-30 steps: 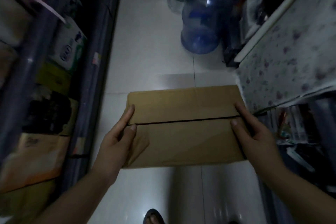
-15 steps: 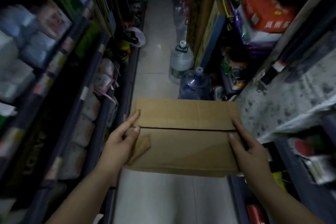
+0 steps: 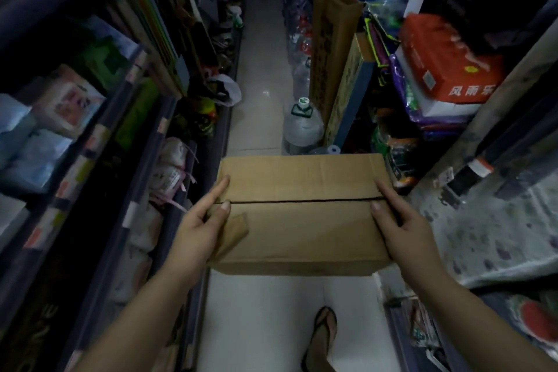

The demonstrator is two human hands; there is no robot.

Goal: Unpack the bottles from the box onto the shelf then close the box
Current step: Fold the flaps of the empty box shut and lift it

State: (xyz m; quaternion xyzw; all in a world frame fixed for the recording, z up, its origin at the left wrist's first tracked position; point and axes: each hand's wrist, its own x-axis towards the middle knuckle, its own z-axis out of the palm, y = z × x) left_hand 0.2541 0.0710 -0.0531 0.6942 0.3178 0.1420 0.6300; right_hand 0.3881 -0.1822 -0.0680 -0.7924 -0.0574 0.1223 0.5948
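The box point(image 3: 302, 214) is held above the aisle floor point(image 3: 265, 320), its top flaps shut along a dark seam. The left hand point(image 3: 200, 228) grips its 9 o'clock end, thumb on top; the right hand point(image 3: 400, 226) grips the 3 o'clock end. A water jug point(image 3: 302, 127) stands at 12 o'clock, just beyond the box.

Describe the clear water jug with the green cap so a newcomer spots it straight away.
Look past the far edge of the cardboard box, on the aisle floor's right side. The water jug stands by a tall upright carton. Its white-and-green cap sets it apart from the jugs behind it.
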